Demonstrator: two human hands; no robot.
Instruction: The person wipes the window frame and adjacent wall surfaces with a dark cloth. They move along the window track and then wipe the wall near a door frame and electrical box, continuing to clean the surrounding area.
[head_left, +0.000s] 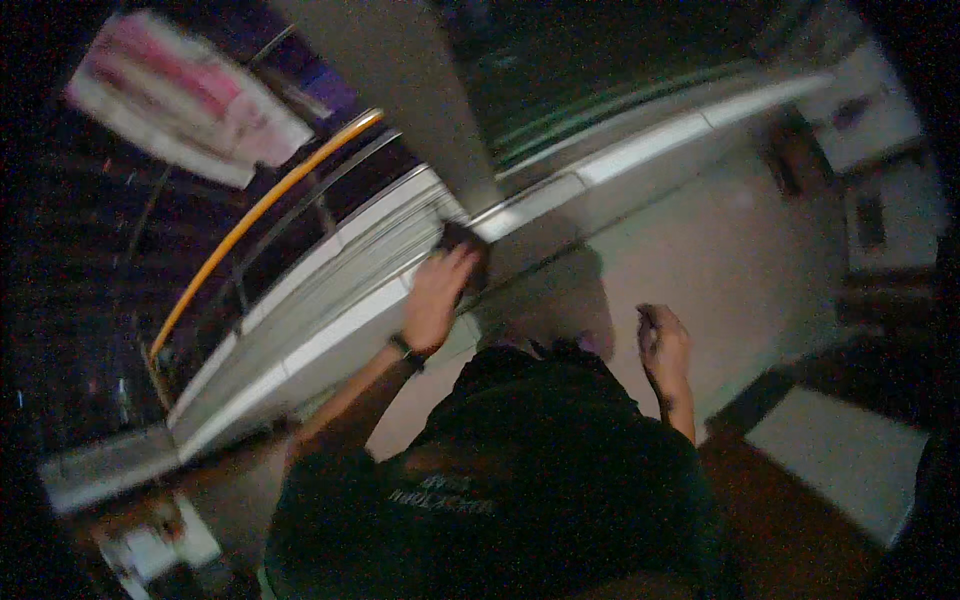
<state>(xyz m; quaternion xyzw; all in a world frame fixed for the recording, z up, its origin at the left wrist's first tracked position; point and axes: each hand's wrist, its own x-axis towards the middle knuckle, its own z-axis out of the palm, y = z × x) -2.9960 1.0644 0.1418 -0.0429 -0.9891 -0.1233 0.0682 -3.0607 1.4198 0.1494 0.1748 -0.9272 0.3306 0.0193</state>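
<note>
My left hand (439, 300), with a dark band on the wrist, reaches to the pale ledge (337, 326) beside sliding tracks (375, 240). A dark patch (474, 274) shows at its fingertips. Blur and dim light hide whether this is a held cloth or a shadow. My right hand (667, 346) hangs over the floor to the right of my body, its fingers loosely bent. Nothing can be made out in it, and it touches nothing.
A grey upright panel (397, 82) rises from the ledge. Beyond the tracks runs a railing with a yellow handrail (262, 202); a pink-and-white cloth (195, 97) hangs past it. Pale floor (675, 262) lies below. Pale boxy shapes (862, 112) stand at right.
</note>
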